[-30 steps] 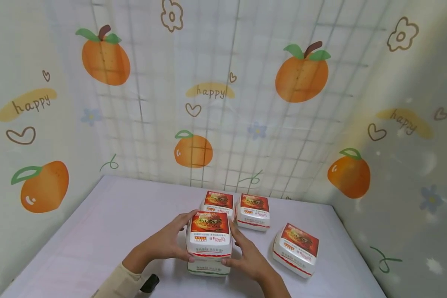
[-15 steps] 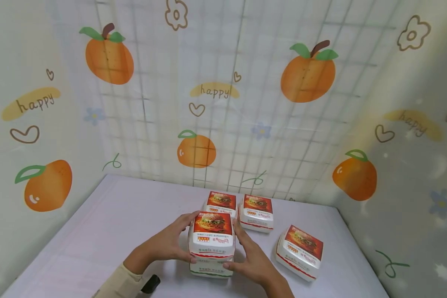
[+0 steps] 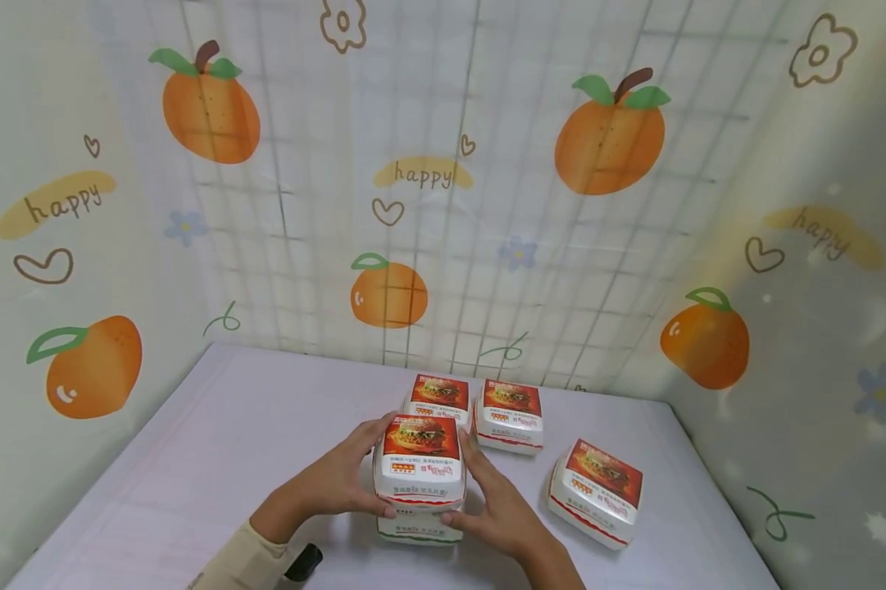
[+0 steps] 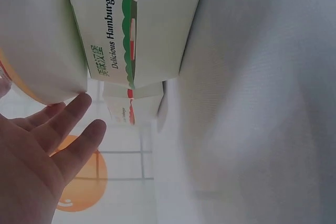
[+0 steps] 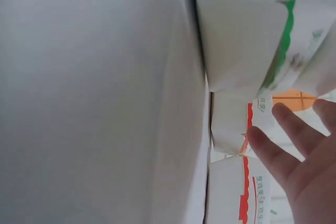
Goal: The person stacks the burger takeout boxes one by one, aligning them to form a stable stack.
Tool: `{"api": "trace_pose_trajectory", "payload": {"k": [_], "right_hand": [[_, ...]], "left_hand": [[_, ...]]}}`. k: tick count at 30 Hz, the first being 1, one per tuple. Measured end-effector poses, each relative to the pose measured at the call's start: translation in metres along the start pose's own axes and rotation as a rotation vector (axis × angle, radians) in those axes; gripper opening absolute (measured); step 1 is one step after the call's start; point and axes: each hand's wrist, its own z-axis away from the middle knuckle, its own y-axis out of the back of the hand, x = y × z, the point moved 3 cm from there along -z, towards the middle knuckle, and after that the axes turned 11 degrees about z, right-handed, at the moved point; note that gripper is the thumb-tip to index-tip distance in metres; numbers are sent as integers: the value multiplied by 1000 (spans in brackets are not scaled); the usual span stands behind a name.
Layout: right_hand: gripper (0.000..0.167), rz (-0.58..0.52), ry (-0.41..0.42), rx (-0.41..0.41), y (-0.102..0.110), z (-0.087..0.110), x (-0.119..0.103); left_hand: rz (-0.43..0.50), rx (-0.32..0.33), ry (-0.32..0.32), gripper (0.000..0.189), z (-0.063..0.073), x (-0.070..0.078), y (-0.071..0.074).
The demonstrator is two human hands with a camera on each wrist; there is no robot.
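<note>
Both hands hold a hamburger box point(image 3: 422, 475) with a burger picture and red trim, directly above a second box with green trim point(image 3: 420, 530). My left hand point(image 3: 333, 482) grips its left side, thumb toward the front. On the opposite side, my right hand point(image 3: 500, 510) holds it with fingers along the side and thumb at the lower front. In the left wrist view the green-trimmed box point(image 4: 152, 24) rests on the table, with the held box point(image 4: 42, 35) over it. Whether the two boxes touch is hard to tell.
Two more red-trimmed hamburger boxes stand behind, a partly hidden one point(image 3: 440, 393) and one to its right point(image 3: 511, 414). Another box point(image 3: 596, 492) sits angled at the right. A curtain printed with oranges point(image 3: 389, 295) hangs behind the white table point(image 3: 265, 410).
The whole head view shifts slightly. Both hands keep their grip on the upper hamburger box, which stays over the green-trimmed one; the other boxes stay put.
</note>
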Motion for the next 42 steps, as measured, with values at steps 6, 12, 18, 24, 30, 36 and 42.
{"api": "trace_pose_trajectory", "payload": {"k": [6, 12, 18, 24, 30, 36, 42], "right_hand": [[106, 2, -40, -8, 4, 2, 2], [108, -61, -99, -20, 5, 5, 2], [114, -108, -78, 51, 7, 7, 2], [118, -123, -56, 56, 6, 5, 4], [119, -112, -43, 45, 5, 5, 4], [119, -129, -36, 35, 7, 3, 4], [120, -147, -68, 10, 8, 0, 4]], "left_hand": [[-2, 5, -19, 126, 0, -2, -1], [40, -17, -3, 123, 2, -4, -1], [56, -56, -19, 112, 3, -4, -2], [60, -71, -31, 106, 4, -2, 0], [-6, -87, -45, 107, 4, -5, -2], [-90, -101, -13, 105, 3, -5, -2], [-109, -90, -16, 105, 3, -4, 0]]}}
